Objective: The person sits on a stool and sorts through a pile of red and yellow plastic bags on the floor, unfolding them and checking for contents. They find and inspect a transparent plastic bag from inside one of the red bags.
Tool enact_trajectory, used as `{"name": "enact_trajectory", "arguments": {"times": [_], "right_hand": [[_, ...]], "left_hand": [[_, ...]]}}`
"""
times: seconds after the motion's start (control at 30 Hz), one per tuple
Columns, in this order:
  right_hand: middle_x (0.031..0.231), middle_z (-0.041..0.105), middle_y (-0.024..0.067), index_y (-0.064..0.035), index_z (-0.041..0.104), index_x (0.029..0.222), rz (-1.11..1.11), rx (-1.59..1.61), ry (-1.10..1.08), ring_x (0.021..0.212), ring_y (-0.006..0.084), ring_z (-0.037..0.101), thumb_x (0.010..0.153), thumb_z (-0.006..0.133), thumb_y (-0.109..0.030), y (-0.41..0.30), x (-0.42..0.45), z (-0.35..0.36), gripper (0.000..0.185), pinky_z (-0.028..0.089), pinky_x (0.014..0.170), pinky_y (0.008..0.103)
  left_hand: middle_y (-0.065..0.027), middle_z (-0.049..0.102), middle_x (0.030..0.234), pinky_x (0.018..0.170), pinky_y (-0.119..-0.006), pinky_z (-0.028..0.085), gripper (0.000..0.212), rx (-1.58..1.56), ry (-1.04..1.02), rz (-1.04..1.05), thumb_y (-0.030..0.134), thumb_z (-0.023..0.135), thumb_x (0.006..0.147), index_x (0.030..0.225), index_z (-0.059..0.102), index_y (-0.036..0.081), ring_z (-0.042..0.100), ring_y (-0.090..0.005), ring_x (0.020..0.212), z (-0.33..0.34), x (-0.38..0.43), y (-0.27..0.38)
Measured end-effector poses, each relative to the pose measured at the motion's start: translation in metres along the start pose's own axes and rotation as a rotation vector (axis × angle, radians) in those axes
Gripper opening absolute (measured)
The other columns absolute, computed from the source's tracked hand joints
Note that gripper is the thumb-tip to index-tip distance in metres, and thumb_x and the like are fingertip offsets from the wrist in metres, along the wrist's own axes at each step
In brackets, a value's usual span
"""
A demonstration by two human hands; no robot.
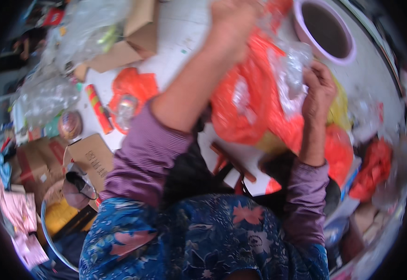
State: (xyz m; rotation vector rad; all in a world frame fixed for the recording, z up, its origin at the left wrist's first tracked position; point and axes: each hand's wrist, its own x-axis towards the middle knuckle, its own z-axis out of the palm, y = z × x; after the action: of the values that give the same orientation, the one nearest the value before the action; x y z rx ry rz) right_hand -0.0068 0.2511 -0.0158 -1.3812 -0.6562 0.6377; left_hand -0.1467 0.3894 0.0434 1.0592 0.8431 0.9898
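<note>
My right hand (319,85) pinches a crumpled clear plastic bag (294,66). Beside and below that plastic hangs a large red plastic bag (245,101), with whitish plastic showing through it. My left hand (236,22) is raised at the top edge, blurred, with its fingers partly out of sight; what it grips cannot be made out. More red plastic (277,14) shows right beside it. Yellow plastic (338,101) and another red bag (340,154) lie behind and below my right wrist.
A lilac basin (350,52) of dark liquid stands at the far right. Open cardboard boxes (140,24) and clear bags (46,98) crowd the left. A red and yellow tube (98,108) lies near red plastic (133,84) on the floor. Brown wooden legs (233,162) show below.
</note>
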Motion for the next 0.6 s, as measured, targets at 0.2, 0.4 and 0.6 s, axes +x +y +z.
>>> {"name": "enact_trajectory", "arguments": {"times": [0.2,0.4,0.6], "right_hand": [[0.072,0.06,-0.0006,-0.0021,0.062,0.083,0.518,0.194,-0.112,0.059,0.0071,0.054,0.078,0.049,0.005,0.076,-0.092,0.005,0.016,0.044,0.053,0.0205],[0.066,0.062,0.0062,0.0033,0.065,0.087,0.51,0.001,0.234,0.052,0.0121,0.053,0.076,0.051,0.005,0.156,-0.113,0.021,0.018,0.043,0.049,0.0264],[0.092,0.057,0.0188,0.0032,0.06,0.099,-0.022,-0.666,0.244,0.086,0.0337,0.057,0.073,0.049,0.006,0.168,-0.11,-0.008,0.029,0.047,0.076,0.0382]], "left_hand": [[-0.0077,0.062,0.092,0.078,-0.031,0.041,0.031,0.278,-0.135,-0.029,0.015,0.064,0.077,0.103,0.058,-0.001,0.056,-0.0159,0.085,-0.003,0.004,0.001],[-0.0143,0.06,0.101,0.078,-0.029,0.046,0.058,0.998,-0.253,-0.01,0.026,0.07,0.075,0.118,0.049,-0.007,0.058,-0.0205,0.088,-0.043,0.03,-0.083],[-0.0227,0.059,0.106,0.084,-0.039,0.046,0.05,1.534,-0.243,-0.367,0.026,0.065,0.074,0.111,0.053,-0.004,0.058,-0.0304,0.101,-0.049,-0.017,-0.131]]}}
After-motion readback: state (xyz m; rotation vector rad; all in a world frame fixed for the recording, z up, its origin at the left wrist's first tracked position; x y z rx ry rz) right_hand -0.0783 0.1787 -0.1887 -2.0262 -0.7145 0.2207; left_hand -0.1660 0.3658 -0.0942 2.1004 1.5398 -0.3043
